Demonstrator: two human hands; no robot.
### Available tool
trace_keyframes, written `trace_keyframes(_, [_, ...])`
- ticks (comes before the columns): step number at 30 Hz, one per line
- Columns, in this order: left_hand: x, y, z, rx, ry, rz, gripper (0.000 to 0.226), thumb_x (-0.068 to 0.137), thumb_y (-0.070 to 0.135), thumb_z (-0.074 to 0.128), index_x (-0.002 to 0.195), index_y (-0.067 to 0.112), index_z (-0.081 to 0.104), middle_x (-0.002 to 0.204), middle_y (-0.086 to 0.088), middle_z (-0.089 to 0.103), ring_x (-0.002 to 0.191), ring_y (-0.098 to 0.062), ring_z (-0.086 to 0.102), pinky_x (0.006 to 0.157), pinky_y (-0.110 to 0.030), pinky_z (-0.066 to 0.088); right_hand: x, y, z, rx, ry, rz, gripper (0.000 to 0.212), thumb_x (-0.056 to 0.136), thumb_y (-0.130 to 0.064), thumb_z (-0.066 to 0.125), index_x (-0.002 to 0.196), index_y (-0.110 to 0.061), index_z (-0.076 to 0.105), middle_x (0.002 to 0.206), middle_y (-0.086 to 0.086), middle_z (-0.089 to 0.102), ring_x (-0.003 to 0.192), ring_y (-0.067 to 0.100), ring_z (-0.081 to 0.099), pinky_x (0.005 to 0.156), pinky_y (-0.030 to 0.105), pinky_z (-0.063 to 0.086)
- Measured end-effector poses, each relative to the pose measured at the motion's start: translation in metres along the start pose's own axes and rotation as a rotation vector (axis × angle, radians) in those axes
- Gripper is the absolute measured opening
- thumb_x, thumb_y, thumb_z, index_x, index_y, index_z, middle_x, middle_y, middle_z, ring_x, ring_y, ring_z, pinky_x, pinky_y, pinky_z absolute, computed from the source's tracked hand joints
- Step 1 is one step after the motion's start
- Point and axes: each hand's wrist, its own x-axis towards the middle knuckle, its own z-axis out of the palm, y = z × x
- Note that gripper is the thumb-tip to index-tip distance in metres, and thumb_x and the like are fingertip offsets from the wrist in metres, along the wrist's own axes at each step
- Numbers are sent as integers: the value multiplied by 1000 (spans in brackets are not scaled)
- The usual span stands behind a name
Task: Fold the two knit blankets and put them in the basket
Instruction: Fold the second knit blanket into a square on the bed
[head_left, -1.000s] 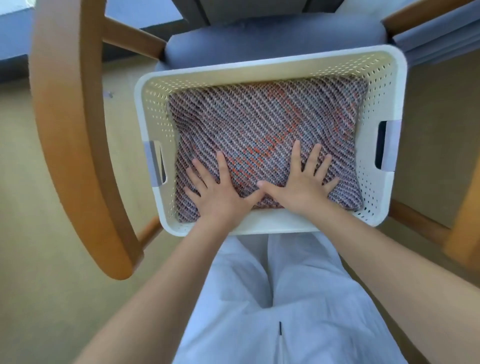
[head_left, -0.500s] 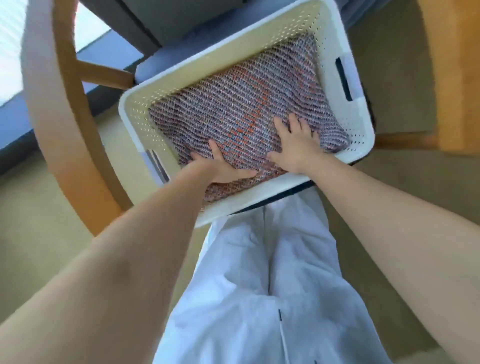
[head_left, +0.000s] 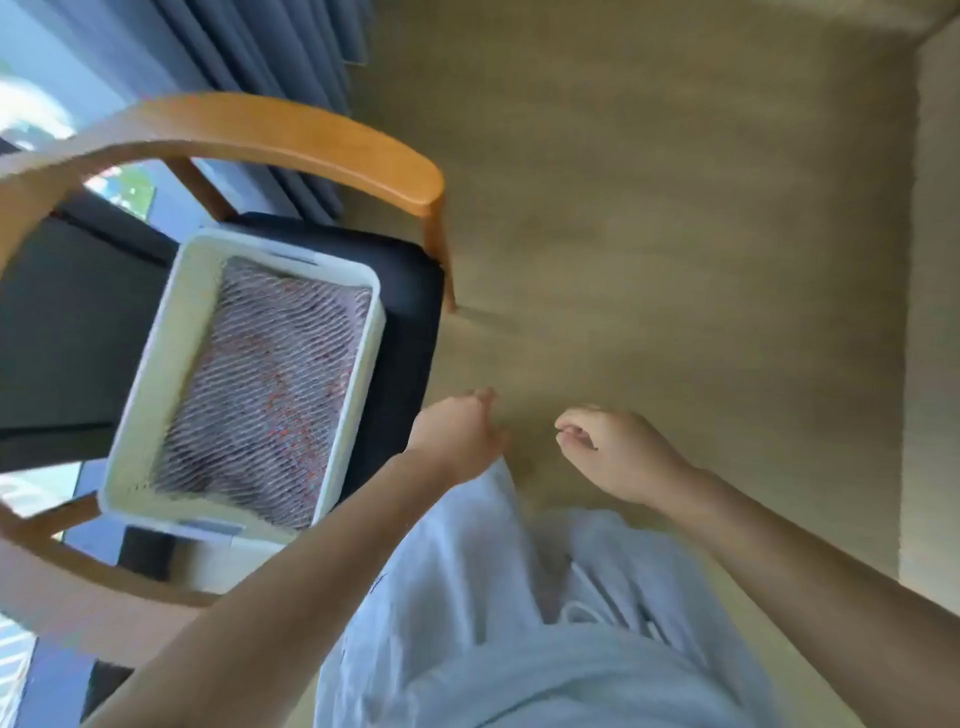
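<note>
A folded knit blanket (head_left: 260, 384), grey-pink with orange flecks, lies flat inside the white perforated basket (head_left: 171, 343), which stands on the dark seat of a wooden armchair at the left. Only one blanket shows. My left hand (head_left: 460, 434) hangs to the right of the basket, off it, fingers loosely curled and holding nothing. My right hand (head_left: 618, 452) is further right over the carpet, fingers also loosely curled, empty. The whole view is blurred by motion.
The armchair's curved wooden armrest (head_left: 291, 140) arcs above the basket, and its dark cushion (head_left: 410, 332) juts past the basket's right side. Grey curtains (head_left: 270, 67) and a window lie behind. Beige carpet (head_left: 675, 234) fills the right. My white trousers (head_left: 519, 613) are below.
Both hands have lifted off the blanket and left the basket, moving right. The view has swung right and rotated, so the chair and basket now sit at the left.
</note>
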Motion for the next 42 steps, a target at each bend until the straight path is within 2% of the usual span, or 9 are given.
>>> trace_keyframes(6, [-18,150,50,322,-274,440,36,92,33,48,125,17,50,125,-4,58,113,-25,56,93,-33,46,-163,115,19,446,398,444,18,91,-17,55,102,-8,66,94,2,67,88,19,61,78,28,44])
trace_keyframes(11, [-58,254,150,505,-460,603,38,88,37,46,112,10,57,113,-11,63,107,-28,58,93,-34,45,-300,183,89,720,581,764,20,89,-14,52,72,-5,57,70,11,60,69,28,53,68,39,46])
trace_keyframes(14, [-95,303,218,554,-580,641,26,91,25,50,105,5,60,106,-14,64,97,-26,59,89,-34,46,-361,202,125,854,691,927,36,90,-15,49,56,-15,36,56,0,42,56,15,35,56,30,32])
trace_keyframes(18, [-112,358,270,716,-676,717,25,91,26,52,100,4,61,110,-15,65,98,-25,59,86,-34,44,-413,220,157,1105,821,1109,36,90,-15,50,56,-18,38,56,-6,43,54,10,35,55,25,31])
trace_keyframes(20, [-105,385,286,774,-694,737,18,92,31,52,100,15,57,108,-10,63,104,-26,59,88,-33,45,-428,231,168,1196,855,1159,34,90,-15,50,58,-21,45,58,-9,49,54,7,40,55,20,33])
trace_keyframes(24, [-85,431,316,907,-685,696,39,91,38,50,125,20,51,116,-1,61,103,-18,58,90,-30,46,-444,265,173,1322,875,1218,22,90,-17,50,69,-17,56,70,-4,60,62,10,49,58,20,37])
trace_keyframes(31, [-38,558,385,898,-660,715,28,90,36,49,115,22,54,116,1,61,104,-16,57,87,-28,45,-470,403,140,1353,743,1237,19,92,-21,49,90,-8,63,91,1,65,80,15,55,65,18,38])
trace_keyframes(38, [4,767,435,1002,-651,785,23,91,29,49,105,14,59,109,-5,60,97,-21,54,83,-30,43,-512,562,50,1309,748,1248,20,90,-21,49,71,-16,51,71,-4,53,67,13,46,59,22,34])
trace_keyframes(42, [22,837,474,928,-637,734,26,87,30,53,104,14,64,96,0,60,87,-17,54,75,-26,41,-541,642,15,1351,838,1262,17,88,-21,51,77,-11,58,74,-1,58,67,13,49,61,24,38])
